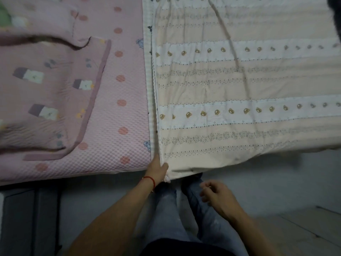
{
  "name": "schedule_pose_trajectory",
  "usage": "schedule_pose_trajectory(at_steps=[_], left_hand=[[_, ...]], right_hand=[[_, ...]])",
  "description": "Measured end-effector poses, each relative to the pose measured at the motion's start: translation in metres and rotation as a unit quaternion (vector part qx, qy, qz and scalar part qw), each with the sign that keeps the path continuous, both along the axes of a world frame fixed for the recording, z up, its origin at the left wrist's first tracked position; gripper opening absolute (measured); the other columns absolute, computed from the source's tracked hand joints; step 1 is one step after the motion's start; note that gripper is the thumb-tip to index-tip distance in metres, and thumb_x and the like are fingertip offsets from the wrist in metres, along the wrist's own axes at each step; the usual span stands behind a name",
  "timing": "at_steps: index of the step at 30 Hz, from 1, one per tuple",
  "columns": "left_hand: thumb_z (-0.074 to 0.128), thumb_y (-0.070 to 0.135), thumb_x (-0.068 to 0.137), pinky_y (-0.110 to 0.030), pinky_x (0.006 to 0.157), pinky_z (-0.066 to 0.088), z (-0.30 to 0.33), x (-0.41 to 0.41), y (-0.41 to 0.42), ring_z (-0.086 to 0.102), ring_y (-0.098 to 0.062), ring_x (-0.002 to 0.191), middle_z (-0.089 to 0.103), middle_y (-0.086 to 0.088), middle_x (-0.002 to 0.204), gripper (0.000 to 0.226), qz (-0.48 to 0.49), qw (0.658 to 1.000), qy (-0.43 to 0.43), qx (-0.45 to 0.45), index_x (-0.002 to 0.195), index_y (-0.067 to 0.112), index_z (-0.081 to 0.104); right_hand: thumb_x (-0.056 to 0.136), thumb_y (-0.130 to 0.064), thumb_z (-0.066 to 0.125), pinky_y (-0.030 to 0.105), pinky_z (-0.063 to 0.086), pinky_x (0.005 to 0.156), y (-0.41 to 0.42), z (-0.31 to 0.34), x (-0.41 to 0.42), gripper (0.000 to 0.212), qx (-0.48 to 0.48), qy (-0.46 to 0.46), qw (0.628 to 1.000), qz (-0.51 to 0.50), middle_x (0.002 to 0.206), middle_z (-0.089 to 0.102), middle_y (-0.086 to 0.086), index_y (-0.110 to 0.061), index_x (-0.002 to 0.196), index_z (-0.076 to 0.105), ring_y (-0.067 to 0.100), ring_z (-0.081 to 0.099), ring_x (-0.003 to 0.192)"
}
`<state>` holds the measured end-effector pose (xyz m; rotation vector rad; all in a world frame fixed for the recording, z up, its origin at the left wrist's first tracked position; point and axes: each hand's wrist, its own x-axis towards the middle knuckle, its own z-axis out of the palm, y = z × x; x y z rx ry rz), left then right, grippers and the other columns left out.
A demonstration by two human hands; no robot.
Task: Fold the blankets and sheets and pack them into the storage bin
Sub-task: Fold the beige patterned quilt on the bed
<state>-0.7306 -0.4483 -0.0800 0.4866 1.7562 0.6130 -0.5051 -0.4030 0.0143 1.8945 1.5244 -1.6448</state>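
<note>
Bedding covers the bed [110, 145]: a cream blanket [239, 85] with bear stripes lies spread on the right, running past the top and right borders. Its near left corner hangs just over the bed's edge, pinched in the grip of the left hand [158, 169], thumb on top, fingertips hidden under the cloth. The right hand [216, 195] hovers over the knees, fingers loosely curled, holding nothing. A folded pink blanket [46, 100] lies at left, blurred and partly cut off.

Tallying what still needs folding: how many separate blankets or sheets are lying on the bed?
2 on the pink mattress cover: a mauve bear-print blanket on the left, and a cream striped teddy-bear quilt on the right, its near corner pinched by the left hand. More may lie out of frame.
</note>
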Motion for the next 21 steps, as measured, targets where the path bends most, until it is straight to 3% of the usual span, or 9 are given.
schedule_pose_trajectory(at_steps=[3, 5, 7, 10, 12, 15, 17, 19, 21], left_hand=[[0.047, 0.006, 0.092, -0.035, 0.1, 0.049, 0.044, 0.011, 0.024, 0.06, -0.018, 0.115, 0.064, 0.003, 0.129, 0.046, 0.041, 0.997, -0.059, 0.032, 0.135, 0.022, 0.053], [0.044, 0.001, 0.088, -0.051, 0.099, 0.053, 0.076, 0.025, 0.045, 0.066, -0.027, 0.111, 0.071, -0.003, 0.12, 0.045, 0.112, 0.982, -0.143, 0.045, 0.121, 0.024, 0.064], [0.039, -0.009, 0.091, -0.051, 0.086, 0.059, 0.107, 0.033, 0.065, 0.071, -0.033, 0.099, 0.075, -0.012, 0.108, 0.042, 0.215, 0.947, -0.234, 0.036, 0.115, 0.012, 0.066], [0.039, -0.01, 0.097, -0.04, 0.059, 0.061, 0.152, 0.033, 0.091, 0.074, -0.032, 0.077, 0.074, -0.023, 0.095, 0.03, 0.255, 0.914, -0.314, 0.014, 0.119, -0.006, 0.059], [0.042, -0.006, 0.097, -0.045, 0.061, 0.062, 0.169, 0.027, 0.103, 0.072, -0.036, 0.092, 0.068, -0.03, 0.114, 0.033, 0.225, 0.915, -0.334, -0.013, 0.129, -0.012, 0.051], [0.041, -0.003, 0.099, -0.047, 0.063, 0.062, 0.18, 0.015, 0.116, 0.071, -0.039, 0.097, 0.065, -0.031, 0.119, 0.028, 0.198, 0.925, -0.323, -0.036, 0.124, -0.011, 0.05], [0.039, -0.002, 0.101, -0.048, 0.061, 0.062, 0.189, 0.008, 0.125, 0.073, -0.037, 0.089, 0.07, -0.029, 0.105, 0.019, 0.182, 0.934, -0.304, -0.044, 0.113, -0.009, 0.052], [0.038, 0.0, 0.103, -0.05, 0.068, 0.062, 0.194, -0.005, 0.132, 0.07, -0.036, 0.092, 0.072, -0.026, 0.098, 0.019, 0.17, 0.943, -0.283, -0.043, 0.111, -0.007, 0.054], [0.037, 0.0, 0.104, -0.051, 0.077, 0.058, 0.189, -0.016, 0.137, 0.066, -0.033, 0.085, 0.068, -0.024, 0.093, 0.018, 0.166, 0.957, -0.231, -0.055, 0.111, -0.006, 0.053]], right_hand=[[0.098, -0.031, 0.059, 0.038, 0.055, 0.066, -0.006, -0.006, -0.03, 0.027, -0.109, 0.04, 0.983, -0.139, 0.076, 0.067, 0.006, -0.015, 0.079, 0.068, 0.018, 0.063, 0.065], [0.098, -0.052, 0.052, 0.039, 0.058, 0.065, -0.008, -0.018, -0.044, 0.044, -0.24, 0.075, 0.929, -0.271, 0.1, 0.068, 0.014, -0.013, 0.103, 0.069, 0.029, 0.066, 0.085], [0.096, -0.064, 0.043, 0.06, 0.058, 0.079, -0.01, -0.038, -0.058, 0.061, -0.337, 0.203, 0.809, -0.437, 0.129, 0.064, 0.02, -0.016, 0.128, 0.064, 0.044, 0.061, 0.115], [0.099, -0.054, 0.035, 0.072, 0.047, 0.091, 0.005, -0.048, -0.064, 0.059, -0.317, 0.334, 0.603, -0.651, 0.126, 0.064, 0.03, -0.013, 0.121, 0.071, 0.051, 0.056, 0.12], [0.103, -0.035, 0.036, 0.059, 0.053, 0.087, 0.012, -0.043, -0.063, 0.049, -0.255, 0.309, 0.605, -0.688, 0.115, 0.069, 0.027, -0.008, 0.109, 0.076, 0.044, 0.061, 0.109], [0.096, -0.02, 0.058, 0.049, 0.058, 0.087, 0.005, -0.03, -0.045, 0.019, -0.155, 0.289, 0.733, -0.596, 0.111, 0.071, 0.018, -0.01, 0.107, 0.071, 0.029, 0.07, 0.097], [0.09, -0.008, 0.067, 0.036, 0.062, 0.075, -0.003, -0.028, -0.026, 0.022, -0.171, 0.273, 0.757, -0.568, 0.102, 0.075, 0.008, -0.013, 0.112, 0.067, 0.017, 0.074, 0.086], [0.088, 0.002, 0.065, 0.022, 0.057, 0.061, -0.005, -0.023, -0.004, 0.032, -0.148, 0.241, 0.753, -0.594, 0.1, 0.074, 0.005, -0.011, 0.117, 0.065, 0.012, 0.074, 0.079], [0.09, 0.006, 0.062, 0.016, 0.054, 0.058, 0.007, -0.009, 0.023, 0.034, -0.16, 0.231, 0.678, -0.68, 0.108, 0.07, 0.012, -0.008, 0.121, 0.062, 0.019, 0.069, 0.085]])
